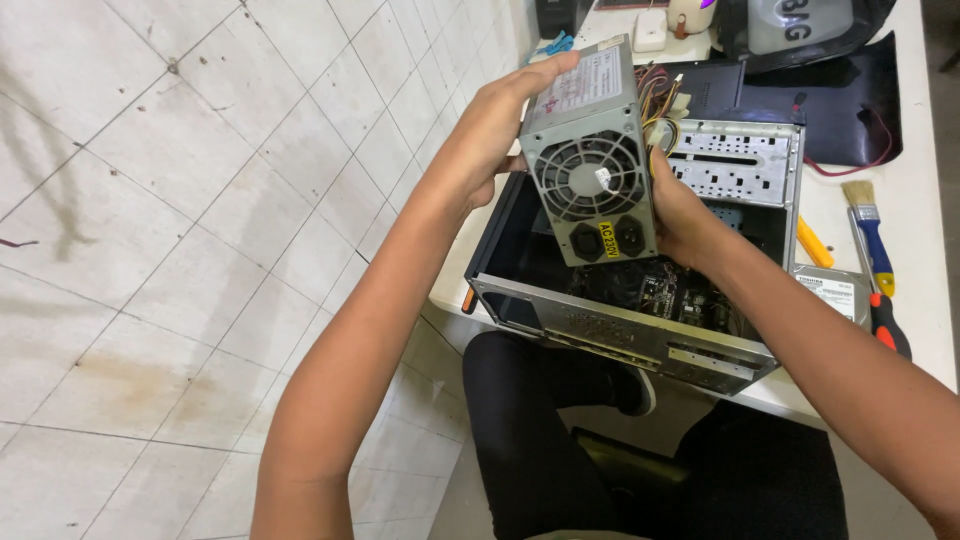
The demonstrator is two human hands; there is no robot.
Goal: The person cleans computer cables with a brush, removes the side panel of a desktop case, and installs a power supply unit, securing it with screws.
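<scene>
A grey metal power supply unit (592, 160) with a round fan grille and a bundle of coloured wires at its back is held up over an open computer case (610, 335). My left hand (497, 125) grips its left side, fingers spread along the top edge. My right hand (678, 215) grips its right side near the wires. The case lies on its side on a white table (920, 210), with a circuit board (660, 290) visible inside and a metal drive cage (735, 165) at the far end.
On the table to the right lie a paintbrush with a blue handle (872, 235), a red-and-black screwdriver (888, 325), a hard drive (835, 290) and a yellow tool (814, 243). A black panel (850, 105) lies behind the case. White tiled floor is on the left. My legs are below.
</scene>
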